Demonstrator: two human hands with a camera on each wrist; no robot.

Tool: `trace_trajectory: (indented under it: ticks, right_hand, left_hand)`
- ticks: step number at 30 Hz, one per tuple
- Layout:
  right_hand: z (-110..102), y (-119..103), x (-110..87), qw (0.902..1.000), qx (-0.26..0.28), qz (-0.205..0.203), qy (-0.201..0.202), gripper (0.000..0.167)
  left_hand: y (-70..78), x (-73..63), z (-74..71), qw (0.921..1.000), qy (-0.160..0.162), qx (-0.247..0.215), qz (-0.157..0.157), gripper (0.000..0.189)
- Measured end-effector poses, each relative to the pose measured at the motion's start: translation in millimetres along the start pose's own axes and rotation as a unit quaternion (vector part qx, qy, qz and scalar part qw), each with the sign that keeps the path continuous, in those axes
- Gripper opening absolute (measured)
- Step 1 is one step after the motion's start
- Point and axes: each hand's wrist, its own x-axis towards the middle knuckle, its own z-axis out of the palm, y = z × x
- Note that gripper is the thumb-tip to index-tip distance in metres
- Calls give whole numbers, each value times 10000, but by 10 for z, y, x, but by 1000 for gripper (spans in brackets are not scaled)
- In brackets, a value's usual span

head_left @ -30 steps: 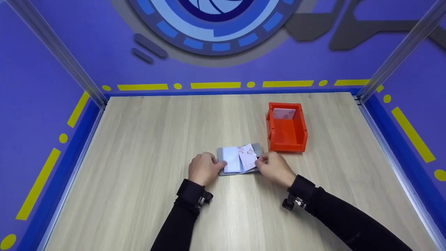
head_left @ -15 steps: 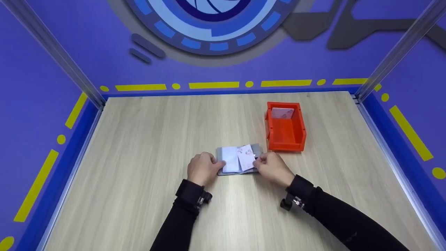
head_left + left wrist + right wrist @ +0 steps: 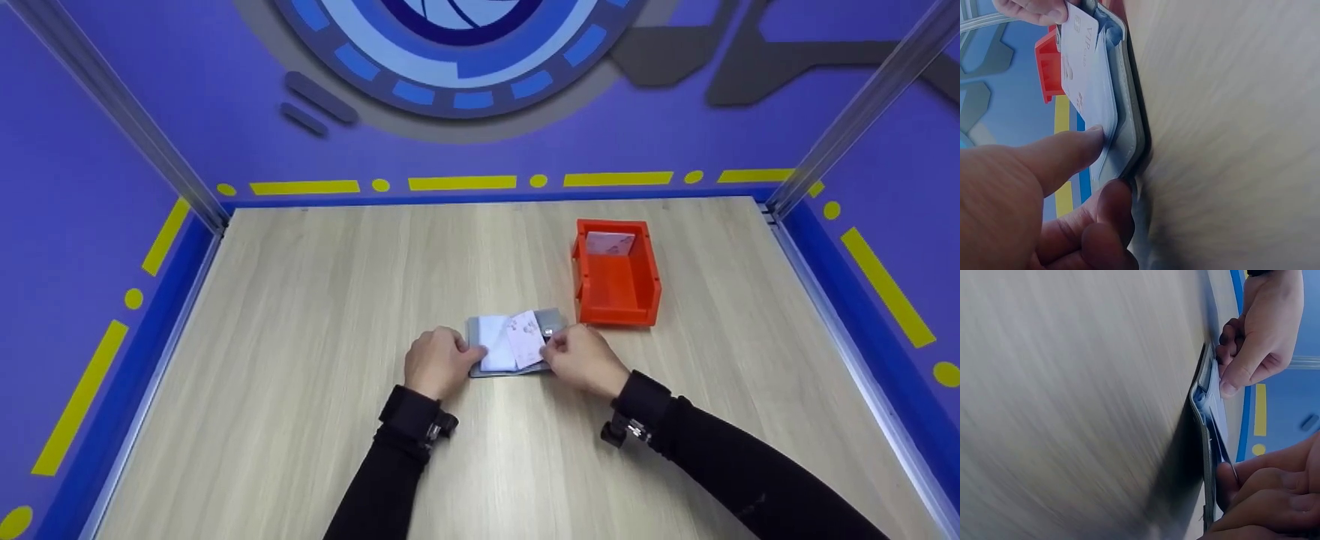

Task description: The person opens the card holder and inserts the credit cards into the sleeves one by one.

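Observation:
A small grey card holder [image 3: 552,319] lies spread open on the table, with clear sleeves [image 3: 1107,93] inside. My left hand [image 3: 435,364] grips its left edge, the thumb over the sleeves and curled fingers at the cover's edge. Between thumb and fingers my right hand [image 3: 589,361] pinches a pale card [image 3: 526,339] printed with a pinkish pattern. Lettering reading "VIP" shows on that card in the left wrist view. It tilts over the sleeves near the middle fold. In the right wrist view, the right fingers [image 3: 1275,486] hold the card's edge above the right cover.
Behind the right hand stands a red plastic bin [image 3: 613,285], and a similar patterned card [image 3: 609,243] leans on its back wall. Blue panels [image 3: 465,165] with yellow marks enclose the wooden table [image 3: 337,300] at the back and sides.
My right hand has shifted slightly left with the card, which now overlaps the left sleeve more. A shiny snap on the right cover has come into view. The left hand stays put.

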Motion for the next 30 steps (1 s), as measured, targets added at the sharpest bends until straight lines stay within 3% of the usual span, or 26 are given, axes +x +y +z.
trace_trajectory:
  ticks: [8, 15, 30]
  right_hand:
    - [4, -97, 28, 9988, -458, -94, 121, 30]
    - [57, -117, 50, 9979, -590, -267, 8, 31]
    - [108, -176, 60, 9968, -759, -223, -109, 31]
  left_hand:
    - [8, 2, 6, 10000, 6, 44, -11, 37]
    - [1, 8, 4, 10000, 8, 52, 3, 39]
    - [6, 1, 12, 10000, 10, 76, 6, 40]
